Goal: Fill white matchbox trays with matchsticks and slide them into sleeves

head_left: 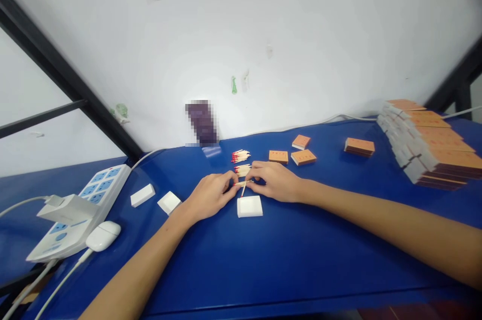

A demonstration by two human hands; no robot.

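Observation:
Red-tipped matches (242, 184) lie between my two hands, just beyond a white matchbox tray (250, 206). My left hand (214, 193) pinches their red-headed ends with thumb and forefinger. On the other side, my right hand (274, 180) has its fingers closed at the plain ends, and a single match slants from its fingertips toward the tray's far edge. Directly behind the fingers sits a small pile of matches (241, 171), with a second match pile (240, 155) farther back. Part of what the fingers grip is hidden.
Two white trays (142, 195) rest left of my left hand. Several orange matchboxes (278, 156) lie behind my right hand, with a large matchbox stack (433, 144) at far right. A power strip (86, 209) with a plugged charger and white earbud case (103, 235) occupies the left.

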